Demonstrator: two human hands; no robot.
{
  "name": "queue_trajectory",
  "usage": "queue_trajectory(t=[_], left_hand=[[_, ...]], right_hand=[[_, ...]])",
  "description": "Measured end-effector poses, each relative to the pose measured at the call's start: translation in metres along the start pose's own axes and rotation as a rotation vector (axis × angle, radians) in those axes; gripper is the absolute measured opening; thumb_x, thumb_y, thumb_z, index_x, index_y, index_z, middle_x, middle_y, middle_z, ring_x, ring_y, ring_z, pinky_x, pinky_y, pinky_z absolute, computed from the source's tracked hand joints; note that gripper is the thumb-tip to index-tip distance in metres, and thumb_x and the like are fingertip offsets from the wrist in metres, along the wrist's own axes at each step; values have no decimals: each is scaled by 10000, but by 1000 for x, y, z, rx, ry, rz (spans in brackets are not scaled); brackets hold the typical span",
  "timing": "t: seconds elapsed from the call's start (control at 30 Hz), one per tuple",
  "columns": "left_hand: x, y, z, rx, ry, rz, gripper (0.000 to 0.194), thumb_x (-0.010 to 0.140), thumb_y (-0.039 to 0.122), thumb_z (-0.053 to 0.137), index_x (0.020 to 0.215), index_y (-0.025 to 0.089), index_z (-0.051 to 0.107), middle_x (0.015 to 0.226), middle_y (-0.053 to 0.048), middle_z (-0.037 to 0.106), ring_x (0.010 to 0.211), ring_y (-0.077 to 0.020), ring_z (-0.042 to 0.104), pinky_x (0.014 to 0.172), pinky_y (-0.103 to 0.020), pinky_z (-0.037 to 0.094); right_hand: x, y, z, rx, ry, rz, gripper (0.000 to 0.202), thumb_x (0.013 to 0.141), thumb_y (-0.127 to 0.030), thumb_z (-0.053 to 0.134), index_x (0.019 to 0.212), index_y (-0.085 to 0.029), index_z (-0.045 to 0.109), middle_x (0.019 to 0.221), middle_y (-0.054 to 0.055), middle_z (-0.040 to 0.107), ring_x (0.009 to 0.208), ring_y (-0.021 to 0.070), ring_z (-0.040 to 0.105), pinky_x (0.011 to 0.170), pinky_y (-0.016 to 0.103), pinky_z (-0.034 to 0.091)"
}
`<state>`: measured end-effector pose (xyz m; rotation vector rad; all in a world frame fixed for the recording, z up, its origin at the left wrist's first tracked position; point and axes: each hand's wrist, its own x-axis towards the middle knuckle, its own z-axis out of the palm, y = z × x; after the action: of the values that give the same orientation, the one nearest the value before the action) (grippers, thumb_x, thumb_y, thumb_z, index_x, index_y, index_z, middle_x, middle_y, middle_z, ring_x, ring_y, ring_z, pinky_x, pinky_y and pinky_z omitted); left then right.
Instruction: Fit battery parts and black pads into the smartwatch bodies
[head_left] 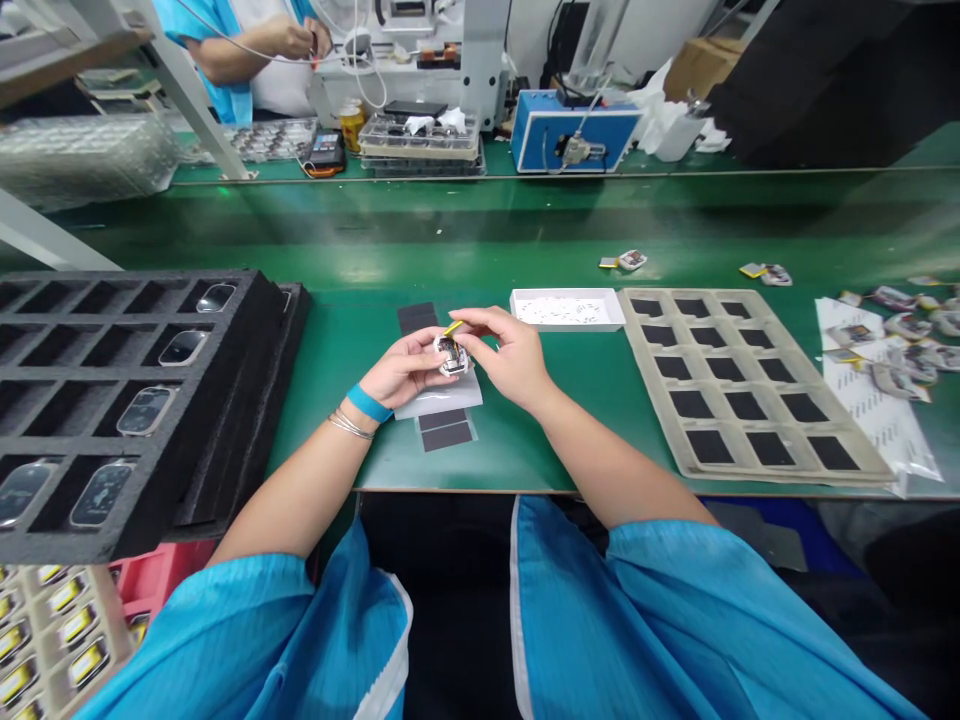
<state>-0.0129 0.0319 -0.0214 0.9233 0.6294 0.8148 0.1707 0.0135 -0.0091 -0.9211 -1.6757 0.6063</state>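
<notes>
Between the thumb and fingers of my left hand (409, 368) sits a small smartwatch case (453, 358), its inner parts facing up. A thin yellow battery (453, 327) stands tilted at the case's upper edge. My right hand (510, 350) has its fingertips closed in at this yellow piece, the thumb near the case's right side. Below the hands lies a white sheet (442, 398), partly hidden by my left hand. Black adhesive pads (445, 433) on a clear strip show at its near end, and another dark pad (417, 317) shows beyond the hands.
At left, a black foam tray (225, 345) holds several watch faces. A shallow white box (568, 310) with tiny parts stands beside a beige tray (652, 400) with dark squares. Several watch cases (907, 345) lie far right. Across the bench a co-worker's hands (300, 40) are busy.
</notes>
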Motion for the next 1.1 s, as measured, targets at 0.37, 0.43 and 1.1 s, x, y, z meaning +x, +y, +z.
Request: queue_trajectory(t=[0.37,0.43,1.1], left_hand=[[4,0,12,102,291,27,267,616,190,798,828,140,643,732,-27,709,624,-154,676,527,-245,567],[5,4,13,71,382,57,227,642,156,748,840,140,637,780,-50,739,676,-161,691,577,-252,573],[6,1,22,-97,543,93,139,711,103,659,823,159,599,840,-45,738,752,-140,639,751,-300,537]], right_hand=[[5,20,12,98,-57,173,289,886,-310,618,1156,-240,693,1047,31,745,956,183,684,879,350,570],[8,29,12,136,-4,279,258,875,-315,620,1103,-218,689,1062,43,736,954,183,690,869,342,570],[6,39,-6,-599,-411,349,293,728,-200,817,1003,-213,716,1162,75,562,1141,280,514,1053,464,416]])
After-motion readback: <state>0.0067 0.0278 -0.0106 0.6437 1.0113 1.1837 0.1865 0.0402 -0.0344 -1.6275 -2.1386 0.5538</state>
